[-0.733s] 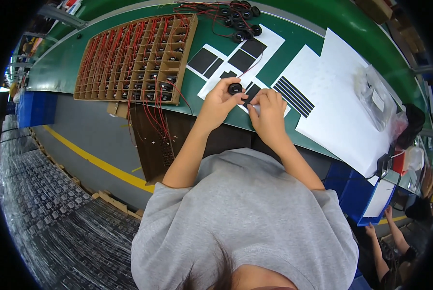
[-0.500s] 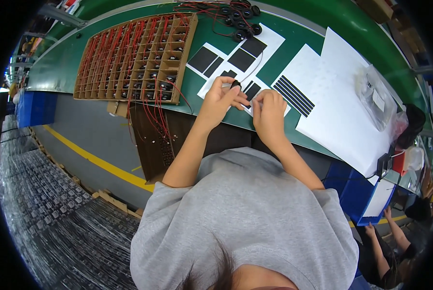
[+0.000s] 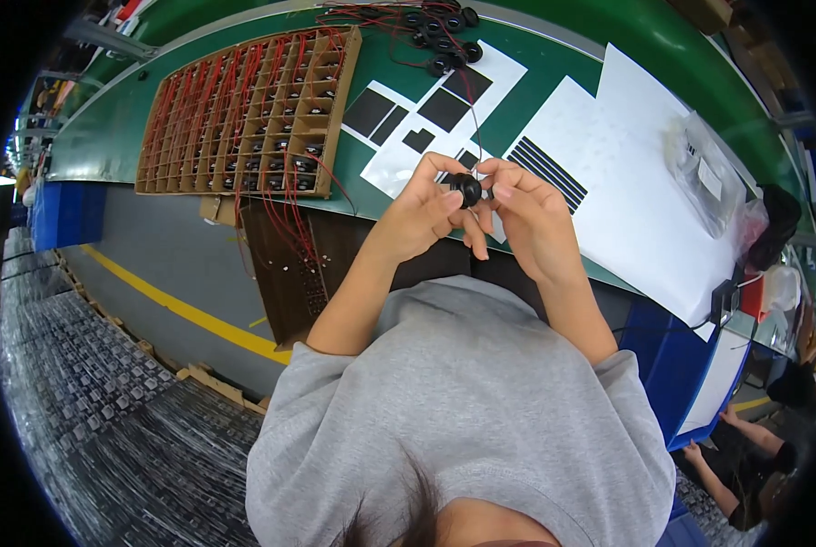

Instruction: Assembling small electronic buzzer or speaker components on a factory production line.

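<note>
Between the thumb and fingers of my left hand (image 3: 410, 217) is a small round black speaker (image 3: 467, 190), its thin wire running up across the sheets. My right hand (image 3: 537, 217) is close beside it, thumb and fingers pinching a small dark piece (image 3: 487, 193), perhaps an adhesive pad, at the speaker's side. Whether the piece touches the speaker I cannot tell. Beyond the hands lie white backing sheets (image 3: 392, 166) bearing black rectangular pads (image 3: 444, 110). Black strips (image 3: 551, 173) lie on a sheet right of my right hand.
At left on the green table (image 3: 107, 137) stands a divided cardboard box (image 3: 335, 118) of red-wired round parts, some wires hanging over the edge. More black speakers (image 3: 440, 41) are heaped at the back. A plastic bag (image 3: 704, 182) lies on white paper at right. Another person's hands (image 3: 727, 415) hold a blue bin (image 3: 691, 392).
My right hand has lifted from the pad sheet and come to the speaker with a small dark piece. My left hand has turned the speaker into view. At right, the blue bin has shifted slightly.
</note>
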### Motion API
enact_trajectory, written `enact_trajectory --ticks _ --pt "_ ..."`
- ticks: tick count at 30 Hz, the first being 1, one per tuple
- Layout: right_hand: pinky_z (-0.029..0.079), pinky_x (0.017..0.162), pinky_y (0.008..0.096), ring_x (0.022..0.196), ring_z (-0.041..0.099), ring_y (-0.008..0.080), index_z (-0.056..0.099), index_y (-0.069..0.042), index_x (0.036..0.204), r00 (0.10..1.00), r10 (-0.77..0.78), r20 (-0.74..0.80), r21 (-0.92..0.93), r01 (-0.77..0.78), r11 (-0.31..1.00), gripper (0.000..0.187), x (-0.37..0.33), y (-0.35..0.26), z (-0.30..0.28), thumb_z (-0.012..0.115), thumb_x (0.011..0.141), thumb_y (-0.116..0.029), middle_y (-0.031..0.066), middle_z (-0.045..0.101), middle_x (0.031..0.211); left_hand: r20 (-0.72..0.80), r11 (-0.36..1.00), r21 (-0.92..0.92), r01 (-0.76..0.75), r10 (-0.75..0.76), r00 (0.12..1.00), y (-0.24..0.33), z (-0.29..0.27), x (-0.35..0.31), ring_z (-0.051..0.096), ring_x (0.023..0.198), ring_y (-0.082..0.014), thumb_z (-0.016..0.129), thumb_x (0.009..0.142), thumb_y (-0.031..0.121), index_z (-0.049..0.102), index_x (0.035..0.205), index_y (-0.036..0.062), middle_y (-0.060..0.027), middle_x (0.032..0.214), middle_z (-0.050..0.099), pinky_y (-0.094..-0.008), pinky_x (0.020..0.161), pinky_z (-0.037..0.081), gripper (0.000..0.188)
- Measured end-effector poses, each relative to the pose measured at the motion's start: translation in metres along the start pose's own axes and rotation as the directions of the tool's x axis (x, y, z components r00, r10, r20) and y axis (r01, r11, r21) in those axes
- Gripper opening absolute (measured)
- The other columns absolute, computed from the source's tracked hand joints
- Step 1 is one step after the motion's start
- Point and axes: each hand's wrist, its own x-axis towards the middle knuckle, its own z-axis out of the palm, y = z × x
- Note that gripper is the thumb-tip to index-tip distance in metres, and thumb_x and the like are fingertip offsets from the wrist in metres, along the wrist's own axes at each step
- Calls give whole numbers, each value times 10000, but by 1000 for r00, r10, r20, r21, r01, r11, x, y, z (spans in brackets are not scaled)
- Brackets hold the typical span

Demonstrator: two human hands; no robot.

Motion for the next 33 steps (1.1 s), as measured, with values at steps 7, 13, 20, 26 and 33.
enact_trajectory --ticks 7,13,20,26,33 --pt "365 567 174 594 428 56 557 29 862 998 -42 -53 -7 41 999 99 -7 3 5 542 796 -44 49 482 966 70 999 -34 -27 29 997 -5 13 0 613 674 -320 415 895 207 242 1115 109 -193 906 535 -330 612 461 297" --pt "331 529 147 580 402 23 559 28 859 1000 -21 -17 44 21 999 96 -7 2 4 543 793 -40 32 474 980 66 997 -74 -38 42 997 -5 17 0 610 690 -322 413 894 192 238 1122 105 -202 928 534 -348 651 468 300" --pt "342 553 147 623 420 31 556 25 862 1000 -30 6 93 30 995 91 -7 4 7 535 796 -34 51 485 987 103 996 -79 -51 59 993 -5 15 0 609 690 -324 409 895 181 234 1129 108 -215 946 530 -360 667 471 302" --pt "356 574 147 646 432 40 546 30 881 999 -33 -5 127 33 991 105 -6 7 7 529 799 -33 61 491 992 94 994 -90 -65 73 993 -6 15 0 607 698 -324 411 894 174 236 1122 110 -225 957 526 -366 676 471 294" --pt "355 557 144 584 400 29 551 32 872 1000 -28 -11 106 29 994 101 -4 8 5 515 797 -26 57 499 968 86 992 -108 -70 80 993 -7 14 0 606 695 -324 425 889 178 242 1118 107 -217 972 524 -373 659 480 302"
